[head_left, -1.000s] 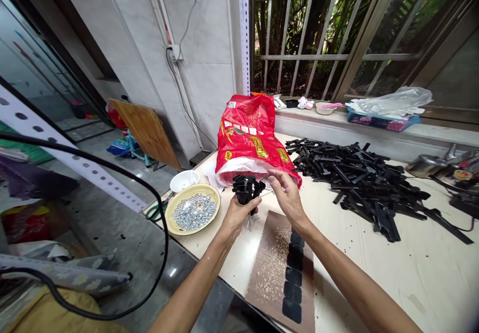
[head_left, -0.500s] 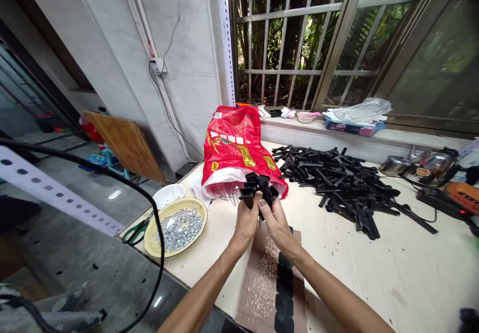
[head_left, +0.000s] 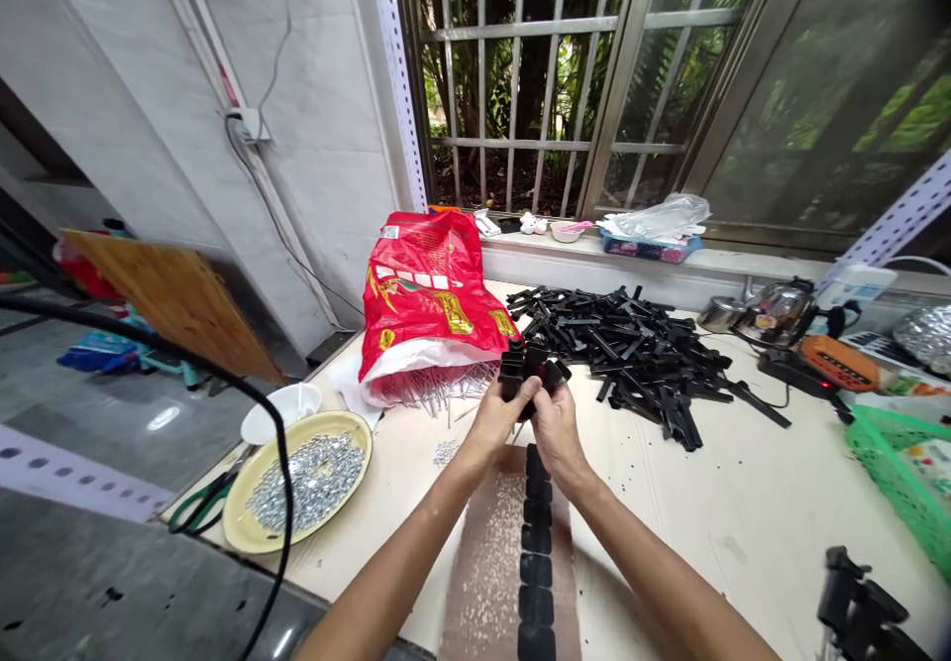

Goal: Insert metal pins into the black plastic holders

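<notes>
Both my hands meet above the far end of a brown board (head_left: 486, 572), holding a bunch of black plastic pieces (head_left: 531, 369) upright. My left hand (head_left: 494, 425) is closed around the left side of the bunch, with its thumb across the front. My right hand (head_left: 559, 435) grips the right side, thumb pressed beside the left thumb. A thin metal rod (head_left: 518, 431) shows below the fingers. A row of square black pads (head_left: 536, 570) runs along the board, beside pale specks. Just behind my hands, a red bag (head_left: 427, 294) lies with long metal pins (head_left: 438, 390) spilling from its mouth.
A yellow dish (head_left: 239, 527) of small silvery parts, a white bowl (head_left: 293, 405) and green-handled scissors (head_left: 197, 502) sit left. A heap of black strips (head_left: 631, 344) lies right. Further right are a kettle (head_left: 777, 312), a green basket (head_left: 892, 483) and a black cluster (head_left: 858, 606).
The view has swung right, bringing the green basket and black cluster into sight. My hands still hold the black bunch, now turned somewhat differently, and small silvery bits show beside my left wrist.
</notes>
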A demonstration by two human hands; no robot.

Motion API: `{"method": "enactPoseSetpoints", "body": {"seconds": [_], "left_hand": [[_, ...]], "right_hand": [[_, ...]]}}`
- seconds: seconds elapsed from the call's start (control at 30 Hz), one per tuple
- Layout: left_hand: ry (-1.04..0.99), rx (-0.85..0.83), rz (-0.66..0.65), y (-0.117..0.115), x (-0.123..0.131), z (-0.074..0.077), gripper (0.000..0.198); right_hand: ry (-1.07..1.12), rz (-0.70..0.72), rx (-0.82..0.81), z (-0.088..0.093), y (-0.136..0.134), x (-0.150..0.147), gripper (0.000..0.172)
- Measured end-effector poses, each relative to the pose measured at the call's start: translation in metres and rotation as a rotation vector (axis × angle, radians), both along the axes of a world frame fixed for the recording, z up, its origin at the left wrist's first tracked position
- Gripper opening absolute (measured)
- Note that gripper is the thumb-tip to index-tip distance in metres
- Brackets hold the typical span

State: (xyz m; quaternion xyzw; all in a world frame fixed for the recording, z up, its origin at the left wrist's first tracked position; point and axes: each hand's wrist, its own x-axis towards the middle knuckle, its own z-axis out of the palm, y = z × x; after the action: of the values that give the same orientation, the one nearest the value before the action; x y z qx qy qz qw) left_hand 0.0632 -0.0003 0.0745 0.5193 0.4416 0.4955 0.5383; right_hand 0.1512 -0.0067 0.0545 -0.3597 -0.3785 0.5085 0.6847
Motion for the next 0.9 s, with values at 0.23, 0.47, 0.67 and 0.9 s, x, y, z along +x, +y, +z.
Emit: {"method": "enactPoseSetpoints", "body": {"seconds": [0.23,0.47,0.67,0.9], "left_hand": [[0.233,-0.113,-0.375,0.027,-0.008,-0.03,0.049],[0.713,0.335,-0.233,0.067,0.015,-0.073,0.052],[1.039,0.288,-0.312,0.079,0.029,-0.086,0.029],[1.159,0.339,-0.258,0.065,0.038,-0.084,0.027]], "right_hand": [[-0.139,0.135,-0.105,-0.009,0.015,0.032,0.041],[-0.161,0.009,-0.43,-0.054,0.029,0.072,0.041],[-0.214,-0.054,-0.496,-0.074,0.014,0.111,0.039],[-0.666,-0.173,-0.451,-0.068,-0.022,0.177,0.056]]}}
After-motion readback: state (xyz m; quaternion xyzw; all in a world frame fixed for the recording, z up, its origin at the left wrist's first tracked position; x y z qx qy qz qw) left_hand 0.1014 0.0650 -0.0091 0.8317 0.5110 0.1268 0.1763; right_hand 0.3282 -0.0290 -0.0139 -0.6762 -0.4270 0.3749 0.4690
